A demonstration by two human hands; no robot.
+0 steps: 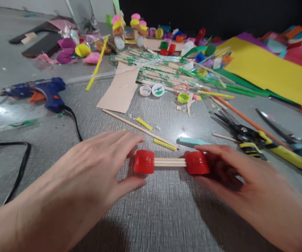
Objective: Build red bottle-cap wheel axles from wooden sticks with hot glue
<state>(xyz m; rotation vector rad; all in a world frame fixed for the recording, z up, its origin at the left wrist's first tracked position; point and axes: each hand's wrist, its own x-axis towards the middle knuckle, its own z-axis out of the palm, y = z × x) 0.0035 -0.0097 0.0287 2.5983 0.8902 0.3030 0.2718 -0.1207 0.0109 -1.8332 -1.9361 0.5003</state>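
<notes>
On the table (pixel 164 210), two red caps (pixel 144 162) bridged by sticks (pixel 170 162) are sitting front-center. Left hand (pixel 95 162) is arching wide around one cap; right hand (pixel 248 175) is curling around the other, can't tell if gripping.

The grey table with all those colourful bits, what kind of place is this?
Probably a craft space: there's a blue glue gun, a big yellow sheet, and red caps with wooden sticks between them.
</notes>
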